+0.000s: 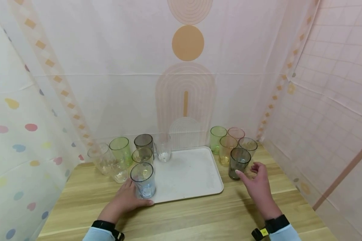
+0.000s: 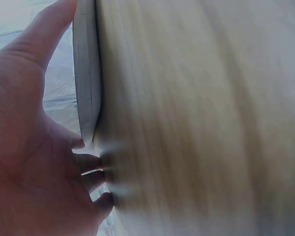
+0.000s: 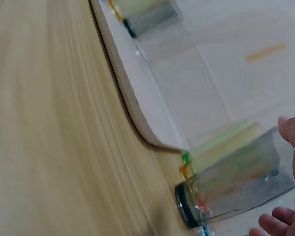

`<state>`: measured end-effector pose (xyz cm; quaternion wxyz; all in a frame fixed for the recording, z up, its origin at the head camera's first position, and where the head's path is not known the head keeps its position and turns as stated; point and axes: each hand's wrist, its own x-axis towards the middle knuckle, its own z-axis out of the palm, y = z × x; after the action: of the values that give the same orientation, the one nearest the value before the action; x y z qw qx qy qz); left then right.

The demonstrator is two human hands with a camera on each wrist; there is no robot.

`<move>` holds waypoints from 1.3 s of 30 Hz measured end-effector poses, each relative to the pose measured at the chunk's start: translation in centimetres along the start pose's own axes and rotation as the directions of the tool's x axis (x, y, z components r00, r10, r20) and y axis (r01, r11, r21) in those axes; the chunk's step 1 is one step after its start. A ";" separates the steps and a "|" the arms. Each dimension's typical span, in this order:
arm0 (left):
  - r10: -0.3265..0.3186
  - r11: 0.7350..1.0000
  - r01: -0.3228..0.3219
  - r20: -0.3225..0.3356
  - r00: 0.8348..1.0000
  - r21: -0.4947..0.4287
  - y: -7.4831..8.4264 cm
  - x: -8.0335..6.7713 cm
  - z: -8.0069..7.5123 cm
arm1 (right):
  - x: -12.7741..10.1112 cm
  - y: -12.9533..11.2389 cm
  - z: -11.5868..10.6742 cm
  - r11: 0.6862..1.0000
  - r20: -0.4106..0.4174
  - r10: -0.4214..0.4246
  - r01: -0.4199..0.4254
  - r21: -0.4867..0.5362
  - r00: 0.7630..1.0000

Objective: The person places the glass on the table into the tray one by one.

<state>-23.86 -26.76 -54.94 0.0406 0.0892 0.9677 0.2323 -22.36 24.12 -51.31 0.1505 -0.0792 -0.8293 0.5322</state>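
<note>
Your left hand [image 1: 125, 201] is wrapped around the base of the blue-tinted glass [image 1: 143, 180], which stands upright on the near left corner of the white tray [image 1: 190, 174]; your thumb lies along the tray's front edge. The left wrist view is blurred, so I can't tell how firmly you are gripping the glass.

Your right hand [image 1: 257, 185] is open with the fingers spread, reaching toward the dark grey glass [image 1: 239, 163], which stands on the wooden table [image 1: 199, 217] just right of the tray. The fingertips look close to it but not yet closed around it.

By the look of it you are early to midway. On the tray stand the blue-tinted glass, an amber glass [image 1: 142, 157] behind it, a smoky glass [image 1: 143, 142] further back and a clear glass [image 1: 163, 149] near the back edge. Most of the tray is bare. Off the tray there remain three glasses on the left and five on the right, the dark grey one nearest you.
</note>
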 end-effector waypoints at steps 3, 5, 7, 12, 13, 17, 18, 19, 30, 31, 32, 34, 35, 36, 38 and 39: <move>0.003 1.000 -0.003 -0.004 1.000 -0.003 0.0 -0.1 0.0 | 1.2 0.7 0.8 1.000 -0.019 -0.016 0.016 0.026 1.000; 0.008 1.000 -0.008 -0.007 1.000 -0.003 0.0 -0.1 0.0 | 1.8 1.0 1.4 0.998 -0.025 -0.026 0.027 0.049 0.999; 0.011 1.000 -0.011 -0.009 1.000 0.000 0.0 -0.1 0.0 | 2.3 1.3 1.9 0.996 -0.029 -0.027 0.030 0.079 0.999; 0.009 1.000 -0.009 -0.009 1.000 0.000 0.0 -0.1 0.0 | 3.0 1.6 2.9 0.994 -0.050 -0.024 0.029 0.109 0.998; 0.007 1.000 -0.007 -0.008 1.000 -0.001 0.0 0.0 0.0 | 3.0 1.6 3.1 0.994 -0.052 -0.025 0.030 0.108 0.998; 0.002 1.000 -0.002 -0.001 1.000 0.004 -0.1 0.0 0.0 | 3.3 1.6 3.5 0.996 -0.070 -0.014 0.020 0.088 0.997; 0.001 1.000 -0.001 0.001 1.000 0.006 -0.1 0.0 0.0 | 3.3 1.6 3.5 0.996 -0.072 -0.012 0.018 0.085 0.997; 0.000 1.000 0.000 0.002 1.000 0.006 -0.2 0.0 0.1 | 3.2 1.6 3.6 0.997 -0.073 -0.013 0.019 0.080 0.997; 0.007 1.000 -0.007 0.006 1.000 -0.009 -0.2 -0.1 0.0 | 3.2 1.4 3.6 0.998 -0.088 -0.041 0.044 0.038 0.995; 0.005 1.000 -0.005 0.007 1.000 -0.008 -0.1 -0.1 0.0 | 3.2 1.3 3.6 0.998 -0.085 -0.043 0.047 0.037 0.995; 0.004 1.000 -0.004 0.008 1.000 -0.006 -0.1 -0.1 0.0 | 3.1 1.2 3.7 0.998 -0.080 -0.048 0.051 0.040 0.996; 0.002 1.000 -0.002 0.010 1.000 -0.005 -0.1 -0.1 0.0 | 3.0 0.7 3.8 0.997 -0.070 -0.063 0.067 0.047 0.996; 0.001 1.000 -0.001 0.010 1.000 -0.005 -0.1 -0.1 0.0 | 2.9 0.4 3.9 0.995 -0.061 -0.074 0.078 0.064 0.995; 0.001 1.000 -0.001 0.010 1.000 -0.004 -0.2 -0.1 0.0 | 2.8 0.2 4.1 0.994 -0.053 -0.084 0.088 0.071 0.995; 0.002 1.000 -0.002 0.008 1.000 -0.005 -0.2 -0.1 0.0 | 2.7 -0.4 4.6 0.990 -0.025 -0.100 0.102 0.097 0.995; 0.003 1.000 -0.003 0.007 1.000 -0.005 -0.3 -0.1 0.0 | 2.6 -0.7 4.9 0.988 -0.014 -0.106 0.107 0.108 0.994</move>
<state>-23.80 -26.98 -55.09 0.0437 0.0912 0.9668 0.2345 -26.48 20.38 -52.17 0.1860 -0.0286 -0.8016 0.5674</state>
